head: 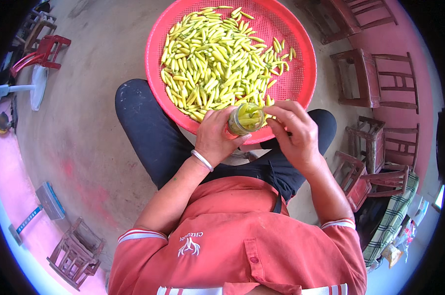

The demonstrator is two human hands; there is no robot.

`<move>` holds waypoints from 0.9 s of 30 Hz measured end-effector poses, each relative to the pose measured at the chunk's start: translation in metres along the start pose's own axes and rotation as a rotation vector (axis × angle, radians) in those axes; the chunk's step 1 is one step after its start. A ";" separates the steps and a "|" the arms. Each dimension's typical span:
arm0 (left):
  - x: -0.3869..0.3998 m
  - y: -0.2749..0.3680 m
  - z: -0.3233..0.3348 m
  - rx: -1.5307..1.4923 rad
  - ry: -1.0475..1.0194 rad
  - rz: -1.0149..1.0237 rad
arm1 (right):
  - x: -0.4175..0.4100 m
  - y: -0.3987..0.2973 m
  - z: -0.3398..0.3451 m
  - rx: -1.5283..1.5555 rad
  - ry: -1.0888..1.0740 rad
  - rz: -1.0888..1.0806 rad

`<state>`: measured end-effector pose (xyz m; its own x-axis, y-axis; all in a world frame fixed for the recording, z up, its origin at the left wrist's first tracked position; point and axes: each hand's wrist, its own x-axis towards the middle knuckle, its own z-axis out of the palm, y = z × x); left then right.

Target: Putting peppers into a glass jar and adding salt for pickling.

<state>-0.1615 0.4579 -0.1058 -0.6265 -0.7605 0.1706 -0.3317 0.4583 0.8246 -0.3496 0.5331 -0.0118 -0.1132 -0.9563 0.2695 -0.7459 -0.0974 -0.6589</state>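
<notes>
My left hand [215, 129] is wrapped around a small clear glass jar [231, 126], which is tilted so its mouth faces up toward me. Yellow-green chili peppers [249, 120] stand packed inside it, some with their ends at the rim. My right hand [297, 131] is at the right side of the mouth, fingertips at the pepper ends and thumb held a little apart. Whether a pepper is pinched there is hard to see. Just beyond both hands is a round red plastic mesh basket [300, 79] with a large heap of the same peppers [215, 59].
My knees are on both sides of the basket's near rim. Wooden chairs [359, 79] line the pink wall at right, near a table with a checked cloth [392, 217]. At left are a red stool [50, 49], a white fan [39, 86] and a wooden chair [76, 250].
</notes>
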 end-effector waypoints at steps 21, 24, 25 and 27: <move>-0.003 -0.004 0.009 0.062 -0.055 0.007 | 0.022 -0.015 -0.004 -0.254 -0.320 0.132; -0.002 -0.002 0.009 0.083 -0.047 -0.008 | 0.025 -0.009 0.002 -0.169 -0.105 -0.079; -0.002 -0.002 0.008 0.072 -0.037 0.017 | 0.024 -0.006 0.000 -0.151 -0.197 -0.093; -0.004 -0.004 0.008 0.060 -0.026 0.041 | 0.024 -0.003 -0.003 -0.133 -0.291 -0.108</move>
<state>-0.1636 0.4624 -0.1144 -0.6584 -0.7287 0.1884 -0.3468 0.5159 0.7833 -0.3524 0.5110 -0.0012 0.1489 -0.9829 0.1081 -0.8248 -0.1837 -0.5348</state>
